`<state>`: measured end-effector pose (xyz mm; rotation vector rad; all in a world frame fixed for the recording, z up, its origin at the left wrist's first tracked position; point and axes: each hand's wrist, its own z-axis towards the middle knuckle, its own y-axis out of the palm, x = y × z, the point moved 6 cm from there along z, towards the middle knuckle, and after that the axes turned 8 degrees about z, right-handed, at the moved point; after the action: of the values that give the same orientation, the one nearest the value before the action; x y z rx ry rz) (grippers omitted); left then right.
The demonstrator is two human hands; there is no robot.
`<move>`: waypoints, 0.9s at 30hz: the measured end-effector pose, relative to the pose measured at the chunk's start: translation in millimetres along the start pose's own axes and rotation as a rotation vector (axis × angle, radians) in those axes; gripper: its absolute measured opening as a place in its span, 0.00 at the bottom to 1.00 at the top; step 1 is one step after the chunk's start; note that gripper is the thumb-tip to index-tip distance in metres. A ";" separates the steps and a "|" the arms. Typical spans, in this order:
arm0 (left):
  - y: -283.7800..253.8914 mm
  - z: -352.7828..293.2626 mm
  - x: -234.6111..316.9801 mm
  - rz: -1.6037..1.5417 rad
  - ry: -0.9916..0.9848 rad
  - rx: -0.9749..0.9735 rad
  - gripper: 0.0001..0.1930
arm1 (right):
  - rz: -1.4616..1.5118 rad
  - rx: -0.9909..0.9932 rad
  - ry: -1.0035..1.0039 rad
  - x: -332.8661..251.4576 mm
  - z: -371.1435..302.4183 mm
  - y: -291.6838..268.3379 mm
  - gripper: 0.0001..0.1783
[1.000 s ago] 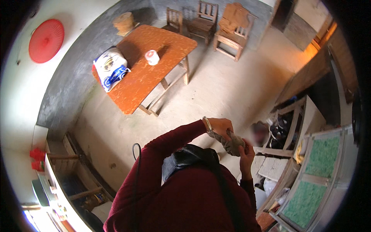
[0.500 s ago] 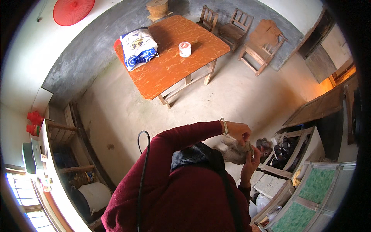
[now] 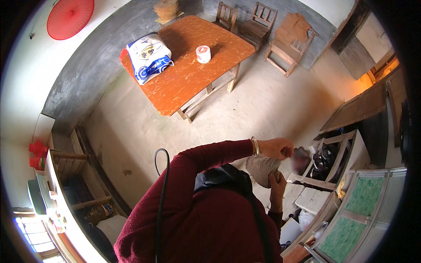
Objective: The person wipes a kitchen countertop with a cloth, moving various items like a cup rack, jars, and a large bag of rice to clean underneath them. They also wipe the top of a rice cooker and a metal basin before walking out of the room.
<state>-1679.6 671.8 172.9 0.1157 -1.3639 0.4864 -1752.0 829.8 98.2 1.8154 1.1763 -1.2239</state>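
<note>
A soft grey-brown piece of fabric point(image 3: 262, 170) hangs in front of me at the right; its exact kind does not show. My right hand point(image 3: 277, 183) grips its right edge, with thumb and fingers closed. Just above the fabric is my left hand point(image 3: 275, 148), a pale bracelet point(image 3: 255, 146) round its wrist. The left fingers are curled together, and whatever they pinch, if anything, is too small to make out. To the right of both hands is a blurred dark reddish shape point(image 3: 301, 160).
A wooden rack point(image 3: 312, 182) of dark shoes, pale blocks point(image 3: 312, 200) and a green-panelled cabinet point(image 3: 363, 195) stand on the right. Ahead, an orange-brown table point(image 3: 184, 90) carries a white-and-blue bag point(image 3: 149, 55) and a white tub point(image 3: 203, 54). Wooden chairs point(image 3: 256, 27) line the back wall.
My left hand has moved slightly right and up, away from the right hand. My right hand has shifted a little left and down, and the fabric now hangs more spread out. The view has turned slightly.
</note>
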 end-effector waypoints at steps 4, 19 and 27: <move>2.0 -6.0 -18.7 0.058 0.016 -0.002 0.11 | 0.062 0.052 -0.066 -7.5 -12.8 4.2 0.14; -19.6 -147.0 9.3 0.423 -0.236 0.250 0.34 | 0.238 -0.491 -0.206 -41.9 -19.5 98.1 0.18; 34.1 -277.5 64.5 0.608 -0.650 0.521 0.17 | -0.003 -0.930 -0.268 -34.5 -81.9 151.0 0.24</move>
<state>-1433.0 818.4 167.7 0.3074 -1.8772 1.4045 -1589.5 830.5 163.9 0.9252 1.2821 -0.6855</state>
